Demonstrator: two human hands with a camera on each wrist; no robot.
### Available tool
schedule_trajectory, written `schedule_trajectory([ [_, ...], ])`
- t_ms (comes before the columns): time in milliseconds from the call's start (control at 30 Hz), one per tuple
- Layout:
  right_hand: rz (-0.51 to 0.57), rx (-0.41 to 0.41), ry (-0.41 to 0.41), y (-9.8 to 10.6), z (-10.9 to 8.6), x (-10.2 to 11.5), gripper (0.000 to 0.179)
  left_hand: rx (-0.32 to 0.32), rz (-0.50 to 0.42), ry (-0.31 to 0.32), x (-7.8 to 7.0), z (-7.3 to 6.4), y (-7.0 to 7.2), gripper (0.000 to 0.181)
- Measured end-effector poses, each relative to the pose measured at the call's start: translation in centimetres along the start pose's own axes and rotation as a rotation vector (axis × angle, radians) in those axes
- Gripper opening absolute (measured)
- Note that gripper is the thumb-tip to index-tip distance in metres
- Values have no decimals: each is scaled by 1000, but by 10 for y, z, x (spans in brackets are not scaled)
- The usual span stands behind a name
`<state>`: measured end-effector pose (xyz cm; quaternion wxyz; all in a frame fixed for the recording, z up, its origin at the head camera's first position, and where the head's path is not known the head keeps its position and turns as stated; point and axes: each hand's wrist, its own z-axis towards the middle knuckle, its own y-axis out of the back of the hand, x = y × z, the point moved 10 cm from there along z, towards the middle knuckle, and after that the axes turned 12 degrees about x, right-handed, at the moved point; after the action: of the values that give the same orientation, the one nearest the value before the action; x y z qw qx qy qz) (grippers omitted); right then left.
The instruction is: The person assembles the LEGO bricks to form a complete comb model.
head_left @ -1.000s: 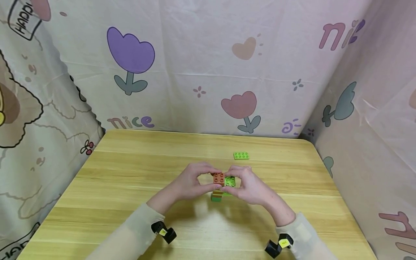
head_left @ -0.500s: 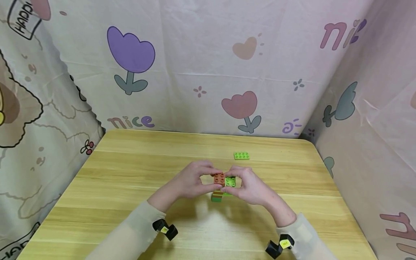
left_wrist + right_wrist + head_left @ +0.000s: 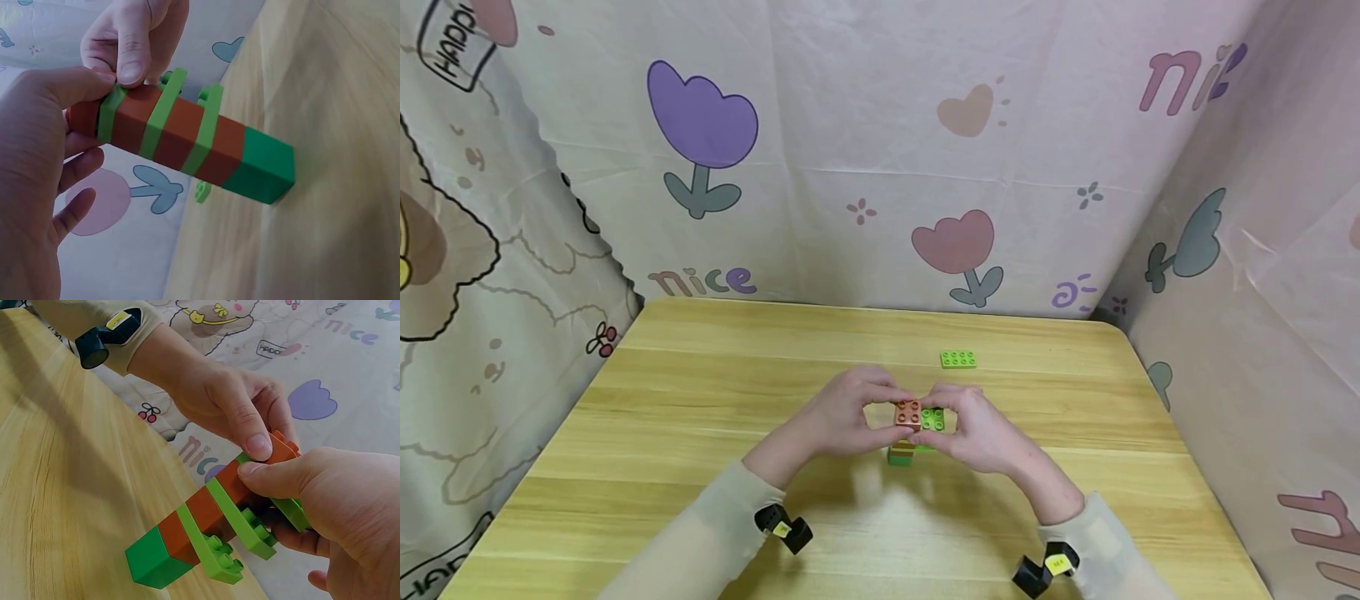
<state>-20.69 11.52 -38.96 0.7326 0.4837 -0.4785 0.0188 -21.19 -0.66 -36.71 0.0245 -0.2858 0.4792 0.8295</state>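
Observation:
A tower of building bricks stands upright on the table, its dark green brick [image 3: 262, 165] at the bottom. Above that, orange-brown bricks [image 3: 206, 509] alternate with light green plates [image 3: 240, 519] that stick out to the right, studs up. My left hand [image 3: 842, 417] pinches the orange-brown top brick [image 3: 907, 413] between thumb and fingers. Just below, my right hand [image 3: 977, 429] grips the tower from the other side, its thumb [image 3: 275, 478] on the brick under the topmost green plate. The right fingers partly hide that plate.
A loose light green eight-stud brick [image 3: 958, 359] lies behind the hands on the wooden table [image 3: 737, 358]. Patterned cloth [image 3: 850, 150] hangs along the table's back and sides. Each sleeve carries a small black camera [image 3: 784, 528].
The left hand's knuckles have risen slightly in the head view, and the top brick has shifted a touch to the right. Both hands keep their hold; the right hand is practically still.

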Motion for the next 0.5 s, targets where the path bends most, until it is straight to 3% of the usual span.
schedule_trajectory([
  [167, -29, -1, -8, 0, 0, 1, 21, -48, -113, 22, 7, -4, -5, 36],
  [367, -47, -3, -26, 1, 1, 0, 18, -125, -171, 51, 12, -5, -8, 34],
  [500, -51, -2, -11, 0, 1, 2, 18, -143, -227, 72, 14, -5, -8, 33],
])
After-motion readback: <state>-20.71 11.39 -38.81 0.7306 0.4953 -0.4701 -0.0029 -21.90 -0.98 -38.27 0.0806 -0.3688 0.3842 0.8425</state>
